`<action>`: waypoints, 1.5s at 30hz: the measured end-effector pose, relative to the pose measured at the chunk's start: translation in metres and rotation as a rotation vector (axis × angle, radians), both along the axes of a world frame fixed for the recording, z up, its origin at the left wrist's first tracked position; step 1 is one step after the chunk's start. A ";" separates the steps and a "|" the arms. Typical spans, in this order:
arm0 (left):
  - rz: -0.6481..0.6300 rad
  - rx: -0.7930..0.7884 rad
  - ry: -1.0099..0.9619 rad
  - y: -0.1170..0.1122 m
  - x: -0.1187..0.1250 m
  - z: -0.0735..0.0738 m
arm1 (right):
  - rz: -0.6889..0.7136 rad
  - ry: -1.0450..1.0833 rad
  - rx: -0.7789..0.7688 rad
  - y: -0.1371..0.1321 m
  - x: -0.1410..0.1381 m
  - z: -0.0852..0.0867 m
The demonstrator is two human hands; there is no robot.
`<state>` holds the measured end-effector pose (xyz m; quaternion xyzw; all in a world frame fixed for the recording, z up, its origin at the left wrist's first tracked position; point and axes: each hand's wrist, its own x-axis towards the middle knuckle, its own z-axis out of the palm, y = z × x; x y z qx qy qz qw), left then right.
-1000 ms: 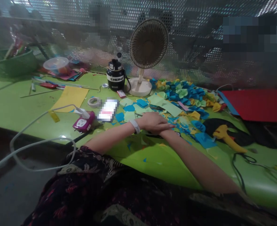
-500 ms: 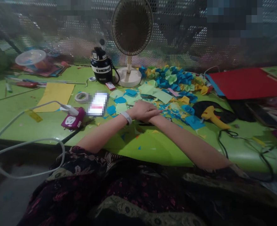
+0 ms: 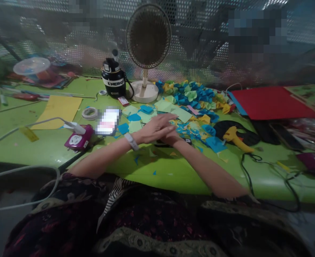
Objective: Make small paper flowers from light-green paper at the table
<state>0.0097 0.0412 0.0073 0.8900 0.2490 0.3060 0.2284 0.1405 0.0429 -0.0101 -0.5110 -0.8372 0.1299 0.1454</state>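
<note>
My left hand lies across my right hand on the green table. Its fingers are stretched out and slightly lifted, holding nothing, and a white band sits on its wrist. My right hand is mostly covered by the left, so its fingers do not show. Loose blue, green and yellow paper squares lie around both hands. A dark flat object partly shows under the hands.
A small fan and a black jug stand at the back. A phone, tape roll and pink socket block lie left. Folded paper pieces, a yellow glue gun and a red sheet lie right.
My left hand has lifted a little off the right hand and its fingers have spread. The view has shifted slightly to the right.
</note>
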 end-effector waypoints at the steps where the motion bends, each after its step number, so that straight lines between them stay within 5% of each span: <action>1: 0.080 -0.025 -0.062 -0.002 -0.009 0.002 | -0.035 0.028 0.024 -0.002 0.006 0.004; 4: 0.430 -0.134 -0.080 -0.006 -0.037 0.003 | -0.091 0.205 0.050 -0.010 0.028 0.016; 5: 0.452 -0.230 0.003 -0.006 -0.043 0.001 | -0.038 0.264 -0.008 -0.013 0.037 0.020; 9: 0.238 -0.682 0.243 -0.010 -0.048 -0.007 | 0.158 0.156 -0.232 -0.022 0.065 0.034; 16: 0.161 -1.140 -0.087 -0.023 -0.031 -0.007 | 0.244 -0.143 -0.218 -0.030 0.065 0.037; 25: 0.096 -0.981 -0.116 -0.020 -0.038 -0.032 | 0.223 -0.143 -0.143 -0.032 0.066 0.037; 36: 0.041 -1.246 -0.253 -0.010 -0.049 -0.031 | 0.233 -0.081 -0.058 -0.037 0.059 0.037; 41: 0.142 -1.201 -0.179 -0.004 -0.051 -0.039 | 0.151 -0.089 0.011 -0.038 0.058 0.040; 45: 0.128 -1.233 -0.188 -0.005 -0.051 -0.031 | 0.047 -0.051 0.089 -0.034 0.066 0.044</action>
